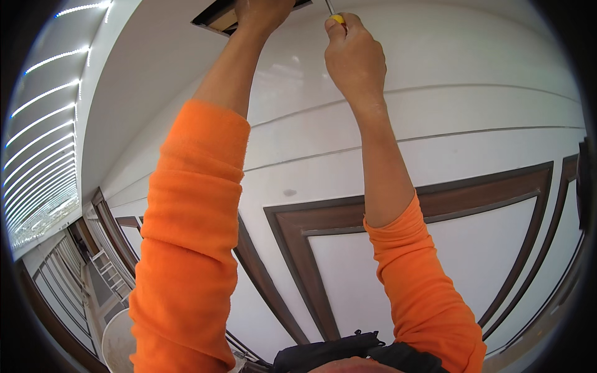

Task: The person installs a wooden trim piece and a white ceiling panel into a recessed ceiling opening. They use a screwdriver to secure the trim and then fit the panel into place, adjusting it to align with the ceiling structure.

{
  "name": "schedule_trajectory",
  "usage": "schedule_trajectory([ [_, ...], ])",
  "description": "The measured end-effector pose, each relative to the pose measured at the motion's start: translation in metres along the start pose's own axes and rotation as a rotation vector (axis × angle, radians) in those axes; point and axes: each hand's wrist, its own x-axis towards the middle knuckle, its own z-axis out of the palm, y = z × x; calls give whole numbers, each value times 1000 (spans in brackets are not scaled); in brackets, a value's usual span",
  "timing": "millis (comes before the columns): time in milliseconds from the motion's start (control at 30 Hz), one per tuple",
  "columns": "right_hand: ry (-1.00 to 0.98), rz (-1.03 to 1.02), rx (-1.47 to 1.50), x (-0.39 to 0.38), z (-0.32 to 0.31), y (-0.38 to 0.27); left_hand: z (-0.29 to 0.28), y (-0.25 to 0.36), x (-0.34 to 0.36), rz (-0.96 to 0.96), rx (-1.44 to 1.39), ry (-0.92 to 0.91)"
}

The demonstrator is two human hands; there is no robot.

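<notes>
Your right hand (357, 59) wraps its fingers (334, 32) around the yellow handle (337, 19) of a metal-shafted tool (330, 7) rising above them, likely light, stiff and surest held there, while your left hand (264, 11), at a dark-edged opening (219, 18), has fingers out of frame, their state impossible to tell.

Holding left hand (264, 10) across edge of ceiling opening (221, 20); gripping hand tool (337, 19) in right hand (357, 59), right of opening; facing wall panel (463, 248) below both hands; having ladder (111, 273) far left, beside railing (62, 280).
</notes>
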Motion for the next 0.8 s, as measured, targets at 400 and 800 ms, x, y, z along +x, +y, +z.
schedule_trajectory([
  [400, -379, 412, 787, 14, -34, 11, -1, -13, 3, 50, 16, -24],
  [800, -20, -120, 23, 6, -9, 4, -21, 20, -2, -196, -146, -138],
])
